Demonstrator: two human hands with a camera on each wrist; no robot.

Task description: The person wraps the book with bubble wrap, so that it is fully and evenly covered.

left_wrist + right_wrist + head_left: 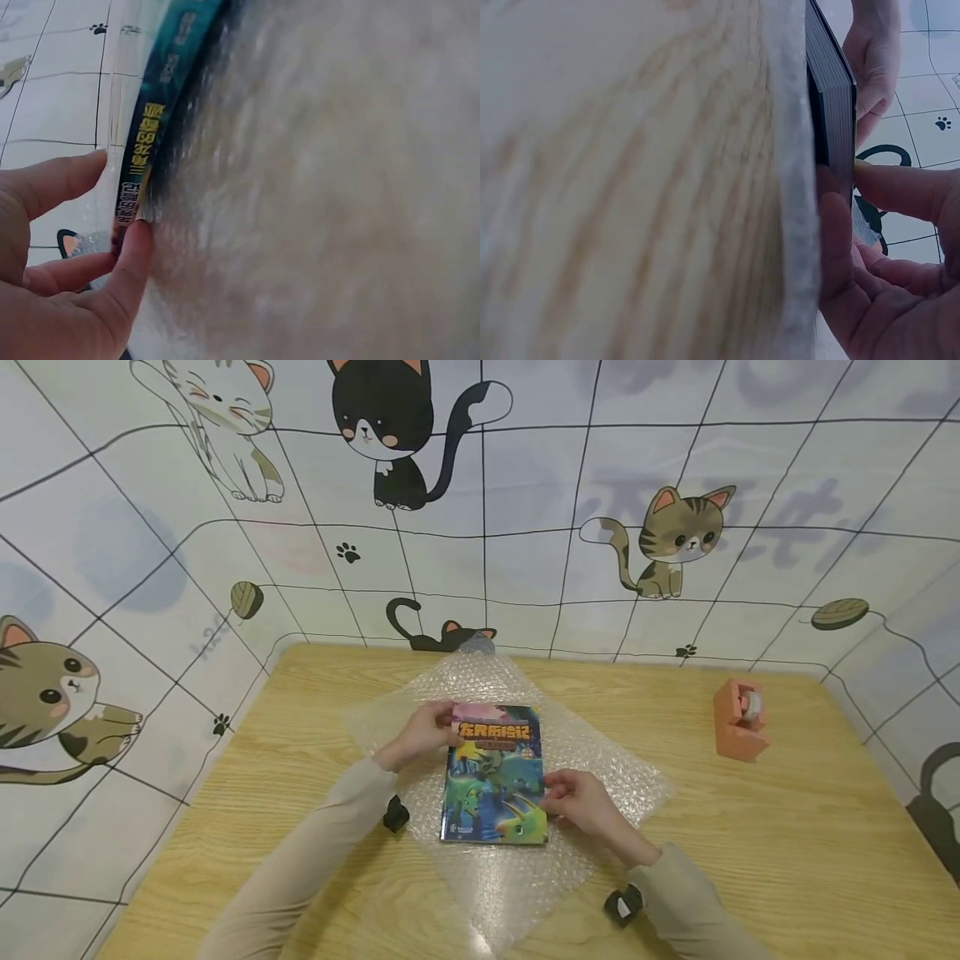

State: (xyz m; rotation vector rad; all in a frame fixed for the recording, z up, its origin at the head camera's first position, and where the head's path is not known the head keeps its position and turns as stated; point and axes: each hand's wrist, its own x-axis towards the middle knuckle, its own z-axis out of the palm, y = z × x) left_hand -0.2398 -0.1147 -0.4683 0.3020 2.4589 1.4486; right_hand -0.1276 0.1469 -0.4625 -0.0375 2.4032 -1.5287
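A book (495,785) with a colourful dinosaur cover lies face up over a sheet of clear bubble wrap (480,885). My left hand (425,733) holds the book's upper left side. In the left wrist view, its fingers (133,251) are at one end of the spine (154,120). Lower on the opposite side, my right hand (583,802) pinches the edge. The right wrist view shows the thumb (900,187) on the cover side and the fingers (836,240) under the page block (840,112).
An orange tape dispenser (738,722) stands on the wooden table (810,843) at the right. Black blocks, one (396,815) by the left wrist and another (622,906) by the right, appear beside the sleeves. A cat-patterned sheet (540,527) hangs behind the table.
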